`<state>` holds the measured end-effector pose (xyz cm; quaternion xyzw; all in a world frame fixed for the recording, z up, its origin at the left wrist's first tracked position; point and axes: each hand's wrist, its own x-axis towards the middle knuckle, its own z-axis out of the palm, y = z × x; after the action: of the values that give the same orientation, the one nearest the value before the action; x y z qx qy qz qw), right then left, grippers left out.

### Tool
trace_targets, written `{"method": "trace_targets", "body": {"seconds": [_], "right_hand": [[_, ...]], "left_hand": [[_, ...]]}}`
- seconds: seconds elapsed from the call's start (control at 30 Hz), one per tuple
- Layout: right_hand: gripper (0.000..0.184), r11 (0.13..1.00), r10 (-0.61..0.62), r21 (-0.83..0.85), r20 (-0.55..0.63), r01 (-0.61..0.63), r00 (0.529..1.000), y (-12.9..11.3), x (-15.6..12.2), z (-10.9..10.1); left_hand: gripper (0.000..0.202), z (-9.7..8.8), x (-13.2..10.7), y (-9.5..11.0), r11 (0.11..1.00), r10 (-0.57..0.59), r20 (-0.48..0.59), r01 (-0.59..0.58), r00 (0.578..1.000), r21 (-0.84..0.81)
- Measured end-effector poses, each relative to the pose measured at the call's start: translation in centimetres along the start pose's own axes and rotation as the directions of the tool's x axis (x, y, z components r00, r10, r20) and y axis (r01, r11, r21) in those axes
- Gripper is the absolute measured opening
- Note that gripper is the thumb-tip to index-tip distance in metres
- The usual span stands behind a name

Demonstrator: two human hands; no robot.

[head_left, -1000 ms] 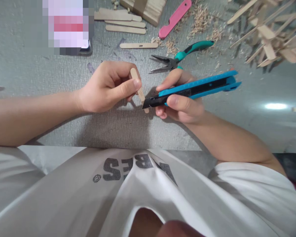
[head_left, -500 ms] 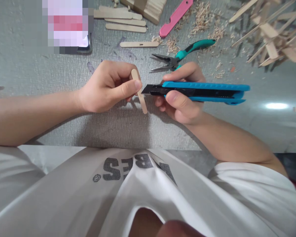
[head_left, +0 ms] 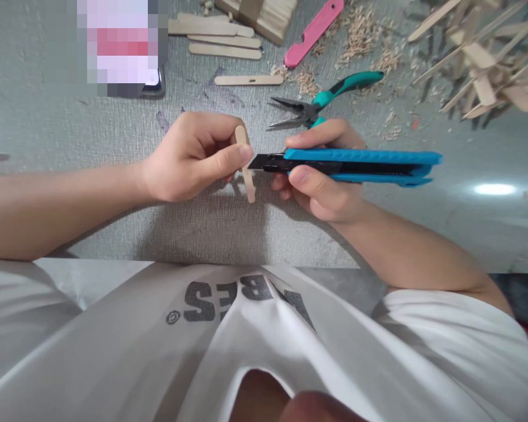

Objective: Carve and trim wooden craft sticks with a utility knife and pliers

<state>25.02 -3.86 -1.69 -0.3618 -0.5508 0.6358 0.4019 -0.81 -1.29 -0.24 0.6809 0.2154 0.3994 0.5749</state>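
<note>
My left hand (head_left: 198,155) pinches a wooden craft stick (head_left: 249,190) between thumb and fingers, held near upright above the table. Part of the stick is hidden behind the thumb, and its lower right edge looks notched. In my right hand (head_left: 325,170) is a blue utility knife (head_left: 378,155), lying sideways with its dark blade out to the left. The blade tip is at the stick's right edge, just below my left thumb; whether it cuts in I cannot tell. Just beyond my right hand lie needle-nose pliers (head_left: 308,111) with green handles, jaws apart.
Beyond my hands lies a craft stick with a small slot (head_left: 242,80). Farther back are several loose sticks (head_left: 224,50), a banded stick bundle (head_left: 273,20), a pink folding-style handle (head_left: 312,35) and wood shavings (head_left: 358,41). A jumble of sticks (head_left: 484,58) stands at right, a phone (head_left: 158,82) at left.
My right hand and the knife have shifted slightly left, bringing the blade closer to my left thumb. The stick's lower end has swung a little left, and a notch shows on its edge.
</note>
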Motion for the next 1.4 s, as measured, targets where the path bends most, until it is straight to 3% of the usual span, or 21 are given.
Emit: {"method": "trace_targets", "body": {"seconds": [0.1, 0.23, 0.43, 0.57, 0.8, 1.0, 1.1, 1.3, 1.4], "right_hand": [[0.034, 0.986, -0.034, 0.166, 0.088, 0.019, 0.996, -0.4, 0.3, 0.1], [0.029, 0.983, 0.002, 0.178, 0.275, -0.053, 0.961, -1.1, 0.0, -0.1], [0.017, 0.963, -0.124, 0.246, 0.031, 0.113, 0.992, -0.5, 0.1, 0.4], [0.024, 0.971, -0.192, 0.144, -0.019, 0.193, 0.981, 0.2, 0.3, 0.6], [0.041, 0.985, -0.146, -0.109, -0.130, 0.132, 0.981, -0.4, -0.1, 0.9], [0.031, 0.980, -0.181, -0.102, -0.104, 0.171, 0.978, -0.6, -0.2, 0.8], [0.030, 0.982, -0.188, -0.009, -0.073, 0.188, 0.979, -0.4, -0.1, 0.4], [0.030, 0.979, -0.195, 0.086, 0.105, 0.186, 0.975, 0.0, -0.1, -0.2], [0.026, 0.976, -0.209, 0.079, 0.048, 0.205, 0.977, 0.0, -0.2, 0.1]], "left_hand": [[0.049, -0.1, -0.1, -0.2, 0.998, -0.023, 0.015, 0.022, 1.000, 0.052], [0.044, -0.4, -0.1, -0.4, 0.999, 0.001, -0.010, -0.001, 1.000, 0.042], [0.051, 0.0, -0.1, 0.4, 0.994, -0.061, -0.041, 0.065, 0.997, 0.091], [0.050, 0.1, -0.2, 0.1, 0.997, -0.058, -0.044, 0.060, 0.997, 0.053], [0.049, 0.0, -0.1, -0.1, 0.997, -0.075, -0.043, 0.076, 0.996, 0.015], [0.051, -0.2, -0.4, -0.8, 0.999, -0.049, -0.023, 0.049, 0.999, 0.017], [0.050, -0.3, -0.4, -0.8, 0.997, -0.036, -0.022, 0.038, 0.999, 0.062], [0.037, -0.6, -0.3, -0.3, 0.997, 0.003, -0.061, 0.002, 0.998, 0.080], [0.038, -0.8, -0.3, -0.3, 0.990, -0.024, -0.069, 0.033, 0.997, 0.134]]}}
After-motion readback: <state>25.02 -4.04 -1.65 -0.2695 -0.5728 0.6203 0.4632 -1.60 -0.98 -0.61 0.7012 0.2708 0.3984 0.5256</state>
